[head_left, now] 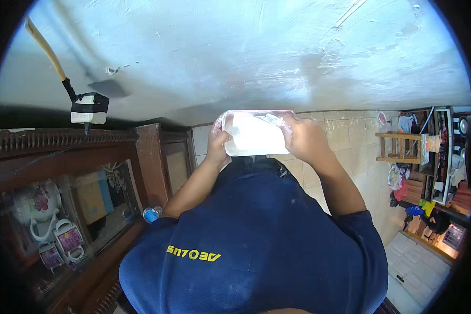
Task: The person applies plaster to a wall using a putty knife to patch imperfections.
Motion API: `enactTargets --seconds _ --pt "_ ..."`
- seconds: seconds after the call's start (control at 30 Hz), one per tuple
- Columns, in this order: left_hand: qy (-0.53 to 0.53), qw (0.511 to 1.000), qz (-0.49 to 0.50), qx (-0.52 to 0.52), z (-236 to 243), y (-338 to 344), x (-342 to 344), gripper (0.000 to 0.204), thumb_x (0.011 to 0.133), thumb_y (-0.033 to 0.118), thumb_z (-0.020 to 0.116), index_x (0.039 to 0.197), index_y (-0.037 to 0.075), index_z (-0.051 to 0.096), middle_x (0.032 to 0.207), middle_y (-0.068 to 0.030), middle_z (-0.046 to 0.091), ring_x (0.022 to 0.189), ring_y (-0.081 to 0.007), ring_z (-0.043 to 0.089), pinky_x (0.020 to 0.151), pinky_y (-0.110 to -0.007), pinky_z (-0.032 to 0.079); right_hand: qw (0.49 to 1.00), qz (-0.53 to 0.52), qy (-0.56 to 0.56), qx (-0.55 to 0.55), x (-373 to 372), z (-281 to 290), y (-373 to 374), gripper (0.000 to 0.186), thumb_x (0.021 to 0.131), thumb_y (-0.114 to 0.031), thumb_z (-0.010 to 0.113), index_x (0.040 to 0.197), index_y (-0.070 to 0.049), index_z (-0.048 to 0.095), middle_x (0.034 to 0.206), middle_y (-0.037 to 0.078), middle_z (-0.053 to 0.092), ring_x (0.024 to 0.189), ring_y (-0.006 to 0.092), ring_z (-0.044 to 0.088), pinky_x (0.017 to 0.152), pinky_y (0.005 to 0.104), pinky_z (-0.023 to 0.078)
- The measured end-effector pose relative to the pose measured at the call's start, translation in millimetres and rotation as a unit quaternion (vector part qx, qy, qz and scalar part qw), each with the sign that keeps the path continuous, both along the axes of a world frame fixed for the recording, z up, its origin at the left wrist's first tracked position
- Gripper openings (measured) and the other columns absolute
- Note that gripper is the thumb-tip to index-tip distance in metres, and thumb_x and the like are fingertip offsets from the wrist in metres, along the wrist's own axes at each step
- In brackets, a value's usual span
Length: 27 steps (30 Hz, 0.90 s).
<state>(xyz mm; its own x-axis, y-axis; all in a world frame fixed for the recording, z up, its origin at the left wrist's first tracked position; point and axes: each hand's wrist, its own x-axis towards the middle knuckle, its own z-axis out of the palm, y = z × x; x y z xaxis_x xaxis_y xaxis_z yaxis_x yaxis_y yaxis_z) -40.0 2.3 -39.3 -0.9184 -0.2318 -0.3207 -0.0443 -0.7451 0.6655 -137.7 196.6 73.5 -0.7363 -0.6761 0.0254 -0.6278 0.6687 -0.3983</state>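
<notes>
Between my two hands, in front of my waist, is a white rectangular box-like thing (254, 137) with rounded corners. See-through plastic film shows along its top edge and corners; strong light washes out its face, so I cannot tell whether it is a lidded box or a tray. My left hand (217, 144) grips its left side, with the thumb on the front. On the other side my right hand (307, 138) grips the upper right edge, its fingertips pressing the film. Fingers behind the thing are hidden.
A pale wall (235, 63) stands ahead. At left, a dark wooden cabinet (149, 157) holds a flowered teapot (39, 204) and cups (68, 238) behind glass. A taped white electrical box (89, 109) hangs above it. Far right, a wooden stool (397, 147) stands by cluttered shelves on a tiled floor (345, 138).
</notes>
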Motion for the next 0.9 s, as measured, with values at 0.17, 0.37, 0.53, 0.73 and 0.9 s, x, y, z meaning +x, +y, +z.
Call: enactTargets --seconds 0.17,0.37,0.53,0.73,0.9 --pt "0.000 1.000 0.002 0.007 -4.7 3.2 -4.0 0.060 0.062 0.002 0.043 0.122 -0.002 0.046 0.110 -0.0121 0.055 0.100 -0.0214 0.055 0.089 -0.031 0.044 0.992 0.048 -0.085 0.076 4.0 -21.0 -9.2 0.018 0.083 -0.017 0.054 0.093 -0.005 0.061 0.076 0.019 0.063 0.070 0.0382 0.061 0.064 0.0502 0.046" --pt "-0.020 0.998 -0.032 -0.052 -12.3 13.3 -3.7 0.058 0.063 0.009 0.043 0.120 -0.002 0.047 0.110 -0.0150 0.056 0.102 -0.0253 0.056 0.090 -0.035 0.045 0.971 0.155 -0.183 0.004 -18.8 -45.7 -4.8 0.017 0.083 -0.018 0.057 0.086 -0.002 0.061 0.079 0.022 0.062 0.079 0.0395 0.060 0.070 0.0485 0.046" --pt "-0.035 0.999 -0.026 -0.019 -15.9 21.7 -7.7 0.058 0.064 0.010 0.043 0.121 -0.001 0.047 0.111 -0.0140 0.055 0.104 -0.0255 0.055 0.092 -0.036 0.043 0.933 0.144 -0.324 -0.058 -41.9 -38.4 9.1 0.015 0.083 -0.014 0.056 0.089 -0.001 0.061 0.079 0.020 0.062 0.076 0.0364 0.060 0.070 0.0426 0.046" --pt "-0.037 0.998 -0.036 -0.037 0.5 16.0 -14.3 0.060 0.064 0.011 0.044 0.122 0.000 0.046 0.114 -0.0136 0.054 0.108 -0.0266 0.053 0.095 -0.037 0.042 0.910 0.103 -0.356 -0.187 -63.7 -42.2 31.2 0.014 0.086 -0.010 0.053 0.094 0.000 0.059 0.085 0.014 0.064 0.072 0.0218 0.059 0.071 0.0332 0.047" --pt "0.006 1.000 -0.026 -0.007 14.8 19.3 -24.4 0.060 0.064 0.005 0.042 0.124 0.000 0.044 0.116 -0.0134 0.052 0.107 -0.0256 0.053 0.094 -0.037 0.043 0.960 0.074 -0.233 -0.138 -53.4 -14.4 34.6 0.016 0.086 -0.010 0.053 0.099 -0.002 0.059 0.089 0.015 0.065 0.077 0.0273 0.062 0.072 0.0373 0.049"
